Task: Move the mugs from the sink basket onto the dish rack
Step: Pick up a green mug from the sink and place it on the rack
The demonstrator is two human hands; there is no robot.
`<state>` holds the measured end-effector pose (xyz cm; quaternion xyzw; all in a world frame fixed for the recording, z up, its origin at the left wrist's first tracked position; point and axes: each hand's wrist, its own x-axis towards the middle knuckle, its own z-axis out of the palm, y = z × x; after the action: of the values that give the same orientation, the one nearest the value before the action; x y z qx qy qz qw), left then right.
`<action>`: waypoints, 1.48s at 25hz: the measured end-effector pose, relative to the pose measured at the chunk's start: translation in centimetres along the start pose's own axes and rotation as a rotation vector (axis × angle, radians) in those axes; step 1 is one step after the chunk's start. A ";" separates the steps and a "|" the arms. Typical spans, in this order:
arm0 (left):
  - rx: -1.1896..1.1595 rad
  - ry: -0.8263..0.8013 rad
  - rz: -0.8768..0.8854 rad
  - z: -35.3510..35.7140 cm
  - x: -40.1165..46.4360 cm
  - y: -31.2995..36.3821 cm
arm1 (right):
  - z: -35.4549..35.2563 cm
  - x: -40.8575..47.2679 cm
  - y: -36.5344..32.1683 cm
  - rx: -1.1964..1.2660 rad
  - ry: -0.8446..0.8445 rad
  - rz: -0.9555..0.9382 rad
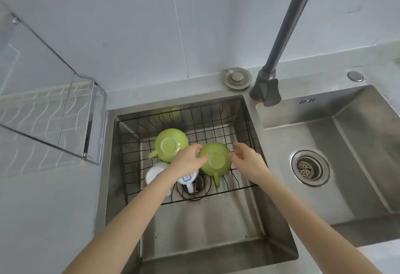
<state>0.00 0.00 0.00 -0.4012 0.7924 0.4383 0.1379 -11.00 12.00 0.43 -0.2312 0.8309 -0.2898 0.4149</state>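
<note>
A black wire sink basket (242, 130) sits in the left sink basin. Two green mugs lie upside down in it: one at the left (170, 144), one in the middle (215, 159) with its handle pointing toward me. Two white mugs sit below them: one (154, 173) at the left, and another (187, 179) with a blue mark, both partly hidden by my left arm. My left hand (188, 157) touches the left side of the middle green mug. My right hand (245, 156) is at its right side, fingers apart. The dish rack (49, 109) stands at the left on the counter.
A dark faucet (268, 87) rises between the two basins. The right basin (346, 143) has a drain strainer (309, 167). A round metal plug (237, 78) lies on the rim behind the basket. A clear panel edges the dish rack.
</note>
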 end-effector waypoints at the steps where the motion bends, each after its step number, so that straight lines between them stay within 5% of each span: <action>1: -0.002 -0.008 -0.005 0.1 0.5 0.0 | 0.1 0.5 0.1 0.004 -0.007 0.011; 27: 0.124 -0.070 -0.124 3.4 8.2 -2.9 | 4.9 8.4 3.3 -0.062 -0.086 0.139; 37: 0.055 -0.079 -0.162 3.4 8.4 -2.8 | 4.5 7.9 3.0 0.132 -0.007 0.172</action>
<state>-3.76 -2.42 -8.39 -0.4426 0.7629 0.4192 0.2152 -12.04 7.92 -8.16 -0.1319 0.8254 -0.3064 0.4555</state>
